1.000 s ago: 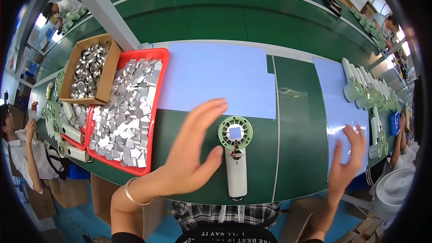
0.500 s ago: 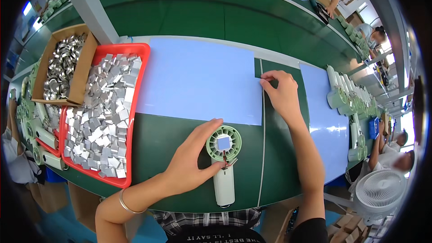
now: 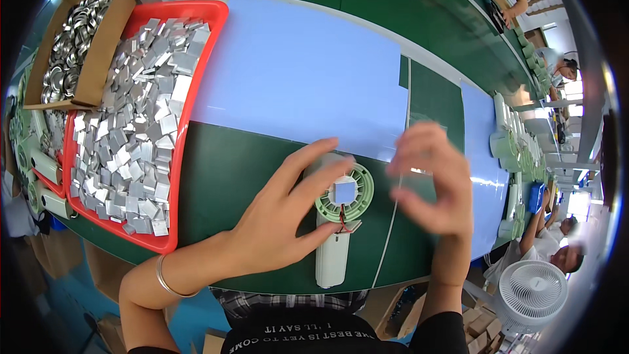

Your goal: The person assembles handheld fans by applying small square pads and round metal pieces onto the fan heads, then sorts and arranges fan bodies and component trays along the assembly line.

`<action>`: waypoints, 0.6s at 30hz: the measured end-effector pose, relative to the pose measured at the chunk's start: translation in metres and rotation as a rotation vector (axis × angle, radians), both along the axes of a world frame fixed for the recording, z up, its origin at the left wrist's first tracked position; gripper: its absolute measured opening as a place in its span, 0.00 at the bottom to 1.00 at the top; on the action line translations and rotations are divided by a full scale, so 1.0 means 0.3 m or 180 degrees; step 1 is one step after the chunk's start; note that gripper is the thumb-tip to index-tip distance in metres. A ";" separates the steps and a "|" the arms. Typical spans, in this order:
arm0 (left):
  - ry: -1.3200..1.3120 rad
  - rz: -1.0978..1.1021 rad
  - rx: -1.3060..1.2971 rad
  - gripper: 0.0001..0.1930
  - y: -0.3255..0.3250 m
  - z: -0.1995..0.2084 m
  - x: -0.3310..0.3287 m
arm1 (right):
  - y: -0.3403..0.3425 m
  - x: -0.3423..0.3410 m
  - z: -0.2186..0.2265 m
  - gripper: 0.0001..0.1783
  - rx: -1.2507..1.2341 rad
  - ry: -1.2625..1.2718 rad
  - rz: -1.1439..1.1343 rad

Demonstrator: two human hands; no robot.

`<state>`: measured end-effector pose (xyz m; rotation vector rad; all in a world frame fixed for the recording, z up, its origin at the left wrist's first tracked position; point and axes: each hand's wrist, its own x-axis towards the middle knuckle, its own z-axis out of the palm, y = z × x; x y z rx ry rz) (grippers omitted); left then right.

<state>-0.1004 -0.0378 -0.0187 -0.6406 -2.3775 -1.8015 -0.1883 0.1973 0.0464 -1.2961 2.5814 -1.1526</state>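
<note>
A handheld fan body lies on the green table in front of me, with a round pale green slatted head [image 3: 362, 200] and a whitish handle [image 3: 332, 262]. A blue square [image 3: 344, 193] sits at the centre of the head, and thin red and dark wires run from it toward the handle. My left hand [image 3: 278, 213] grips the head from the left, thumb by the wires and fingers over the upper rim. Just to the right, my right hand [image 3: 436, 180] hovers, blurred by motion, its thumb and curved fingers apart. I see nothing between them.
A red tray [image 3: 180, 157] of silvery metal squares is at the left, beside a cardboard box [image 3: 98, 72] of metal rings. A blue sheet [image 3: 295, 72] covers the table beyond. More fan bodies [image 3: 508, 144] stand at the right, near a white fan [image 3: 532, 288].
My right hand has come from the blue sheet's right edge toward the fan head. My left fingers have shifted farther over the head's rim. The whole view has tilted.
</note>
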 end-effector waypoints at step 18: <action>0.1026 0.0153 -0.0317 0.12 0.010 -0.026 0.010 | -0.065 0.179 -0.020 0.12 -0.0011 -0.0336 0.0117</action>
